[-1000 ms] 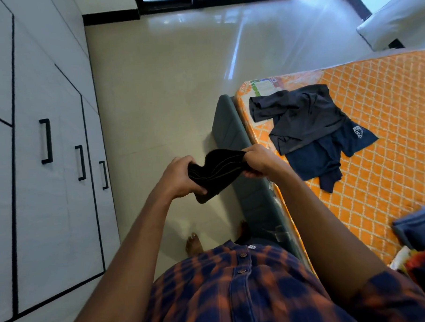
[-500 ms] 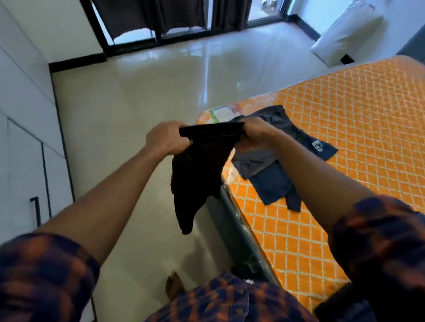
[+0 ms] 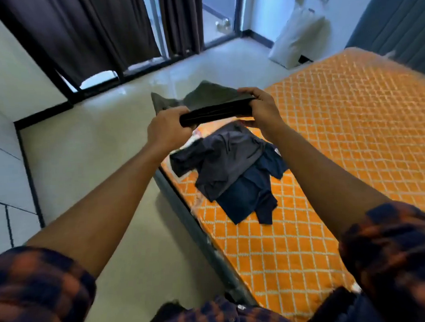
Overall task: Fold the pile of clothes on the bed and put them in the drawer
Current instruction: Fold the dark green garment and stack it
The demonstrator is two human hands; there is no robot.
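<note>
I hold a black garment [image 3: 214,104] stretched in the air above the bed's near corner. My left hand [image 3: 167,131] grips its waistband at the left end and my right hand [image 3: 260,107] grips the right end. The rest of the cloth billows out away from me, over the floor. Below my hands a grey shirt [image 3: 226,160] lies crumpled on top of a navy garment [image 3: 249,195] on the orange quilted bed [image 3: 328,155]. No drawer is visible.
White wardrobe panels [image 3: 2,170] line the left edge. A pale tiled floor [image 3: 96,153] runs between wardrobe and bed. Dark curtains [image 3: 103,31] hang over the window ahead. A white bag [image 3: 298,40] leans at the far wall.
My hands rose and pulled the black garment's waistband taut. The cloth that hung down now flaps outward, away from me. The camera tilted up toward the window.
</note>
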